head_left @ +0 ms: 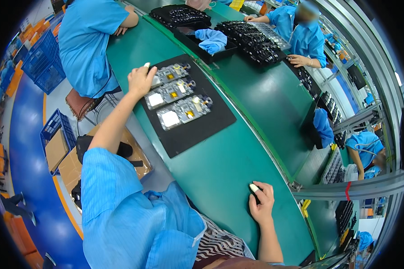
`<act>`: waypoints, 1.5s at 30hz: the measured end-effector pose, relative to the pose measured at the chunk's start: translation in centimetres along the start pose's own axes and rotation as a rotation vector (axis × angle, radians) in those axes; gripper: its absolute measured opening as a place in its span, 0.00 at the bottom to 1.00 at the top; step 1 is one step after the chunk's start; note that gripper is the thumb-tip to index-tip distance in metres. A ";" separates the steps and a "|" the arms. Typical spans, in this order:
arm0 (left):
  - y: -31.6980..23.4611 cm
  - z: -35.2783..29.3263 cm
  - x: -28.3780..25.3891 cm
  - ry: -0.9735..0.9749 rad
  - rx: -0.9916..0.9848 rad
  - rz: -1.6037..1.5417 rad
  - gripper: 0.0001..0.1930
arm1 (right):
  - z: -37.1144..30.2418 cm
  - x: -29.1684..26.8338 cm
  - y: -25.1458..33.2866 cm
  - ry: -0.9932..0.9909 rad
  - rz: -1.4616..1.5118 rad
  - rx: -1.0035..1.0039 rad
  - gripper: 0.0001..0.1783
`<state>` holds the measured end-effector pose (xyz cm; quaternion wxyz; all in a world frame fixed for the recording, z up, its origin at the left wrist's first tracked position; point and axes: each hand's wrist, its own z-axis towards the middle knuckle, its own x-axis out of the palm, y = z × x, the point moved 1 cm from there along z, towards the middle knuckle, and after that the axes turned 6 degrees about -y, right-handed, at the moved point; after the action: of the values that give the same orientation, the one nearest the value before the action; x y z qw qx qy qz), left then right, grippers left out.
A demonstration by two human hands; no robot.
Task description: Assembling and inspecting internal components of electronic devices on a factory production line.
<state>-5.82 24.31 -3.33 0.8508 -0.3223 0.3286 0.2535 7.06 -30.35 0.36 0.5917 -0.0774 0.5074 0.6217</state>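
On the green workbench (215, 157) lies a flat black mat (197, 134). Several grey circuit boards with white blocks and yellow patches sit on it in a slanted row, among them the nearest circuit board (184, 113). My left hand (140, 81) is closed at the mat's far left corner, thumb over the mat, beside the white end of the farthest board. Part of its grip is hidden. Resting on the bench nearer to me, my right hand (262, 202) holds nothing, thumb and forefinger apart. Each hand wears a pale finger cot.
Beyond a green rail, a black bin (220, 50) holds blue cloth, beside piles of black parts (251, 42). Co-workers in blue sit at the far left (87, 45), far right (300, 33) and right (366, 145). A metal frame bar (345, 192) crosses at right. Cardboard (72, 170) lies left below.
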 end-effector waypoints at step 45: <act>-33.3 -22.0 -13.6 1.330 0.346 -0.706 0.05 | -6.5 -4.2 -0.6 -0.255 0.855 0.517 0.23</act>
<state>-1.95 -16.50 6.54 0.5429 -0.3552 0.6834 -0.3348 5.46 -37.97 -0.10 0.3414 0.3621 0.5545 0.6670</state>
